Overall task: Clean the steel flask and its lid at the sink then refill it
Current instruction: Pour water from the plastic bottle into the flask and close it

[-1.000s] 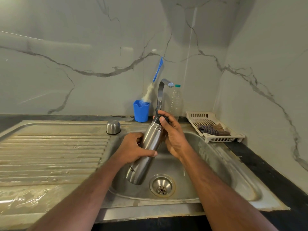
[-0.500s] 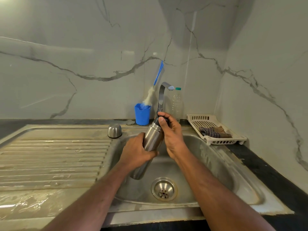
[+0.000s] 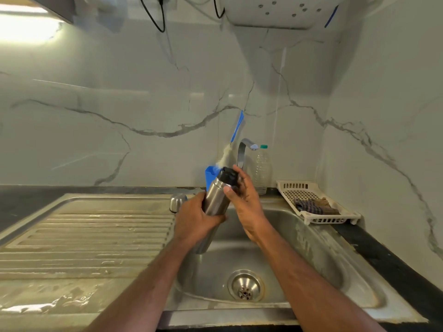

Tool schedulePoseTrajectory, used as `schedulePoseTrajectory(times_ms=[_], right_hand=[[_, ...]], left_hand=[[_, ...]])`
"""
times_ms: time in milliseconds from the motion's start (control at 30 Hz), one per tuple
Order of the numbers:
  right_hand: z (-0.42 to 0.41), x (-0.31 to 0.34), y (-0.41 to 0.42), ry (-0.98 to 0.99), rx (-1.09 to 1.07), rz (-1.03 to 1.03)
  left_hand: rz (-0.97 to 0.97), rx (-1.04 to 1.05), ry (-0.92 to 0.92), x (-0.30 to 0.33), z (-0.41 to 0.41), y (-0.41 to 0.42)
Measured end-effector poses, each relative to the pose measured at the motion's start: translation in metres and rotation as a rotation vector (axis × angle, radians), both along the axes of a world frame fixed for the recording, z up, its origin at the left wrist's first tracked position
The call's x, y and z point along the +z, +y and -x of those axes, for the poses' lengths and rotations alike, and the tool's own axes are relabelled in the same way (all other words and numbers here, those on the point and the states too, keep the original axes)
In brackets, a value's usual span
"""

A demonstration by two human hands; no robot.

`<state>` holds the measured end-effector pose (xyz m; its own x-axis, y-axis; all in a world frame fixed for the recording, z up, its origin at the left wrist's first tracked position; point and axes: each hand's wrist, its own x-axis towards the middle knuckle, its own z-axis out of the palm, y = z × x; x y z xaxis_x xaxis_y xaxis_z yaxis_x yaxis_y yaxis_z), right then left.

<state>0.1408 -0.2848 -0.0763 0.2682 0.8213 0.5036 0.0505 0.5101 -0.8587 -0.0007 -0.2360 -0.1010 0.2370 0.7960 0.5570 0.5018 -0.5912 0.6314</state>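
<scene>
Left hand (image 3: pixel 195 220): fingers wrapped round the lower body of the steel flask (image 3: pixel 215 200), holding it tilted, top leaning away and to the right, above the sink basin (image 3: pixel 311 267). Right hand (image 3: pixel 248 202): fingers curled round the flask's black lid (image 3: pixel 227 174), thumb lying against the neck just below it. The lid sits on the flask's mouth; whether it is screwed tight cannot be told.

Behind the flask, partly hidden by it, a blue cup (image 3: pixel 209 174) stands at the back edge of the sink, with a blue-handled brush (image 3: pixel 236 130) leaning out of it against the wall. The tap (image 3: pixel 243 152) rises just behind the right hand's fingers. A clear plastic bottle (image 3: pixel 261 167) with a green cap stands just right of the tap. A small steel cap (image 3: pixel 177 202) rests upside down on the sink rim, near the left hand. The drainboard (image 3: pixel 84 238) to the left is wet. On the dark worktop (image 3: pixel 383 255) to the right, a white perforated tray (image 3: pixel 309 190) holds a dark striped cloth (image 3: pixel 314 206).
</scene>
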Motion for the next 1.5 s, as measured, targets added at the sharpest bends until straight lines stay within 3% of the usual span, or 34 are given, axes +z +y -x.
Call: schedulePoseTrajectory(times_ms=[167,467,700,867,1133,1300,1500], right_hand=[[0.004,0.001,0.008,-0.007,0.105,0.128],[0.028,-0.013,0.077,-0.479,-0.142,0.312],[0.061,-0.024,0.128,-0.795,-0.188,0.337],[0.083,-0.032,0.159,-0.878,-0.179,0.441],[0.092,-0.049,0.165,-0.887,-0.265,0.470],[0.065,-0.042,0.129,-0.626,-0.279,0.314],[0.001,-0.042,0.065,-0.444,-0.406,0.091]], left_hand=[[-0.139,0.164,-0.128,0.040,0.037,0.010],[-0.150,0.457,-0.010,0.041,0.125,0.043],[-0.141,0.489,-0.016,0.033,0.141,0.051],[-0.163,0.483,-0.021,0.031,0.140,0.056],[-0.162,0.419,-0.016,0.028,0.126,0.059],[-0.154,0.334,-0.100,0.033,0.102,0.045],[0.035,0.062,-0.246,0.025,0.047,0.017]])
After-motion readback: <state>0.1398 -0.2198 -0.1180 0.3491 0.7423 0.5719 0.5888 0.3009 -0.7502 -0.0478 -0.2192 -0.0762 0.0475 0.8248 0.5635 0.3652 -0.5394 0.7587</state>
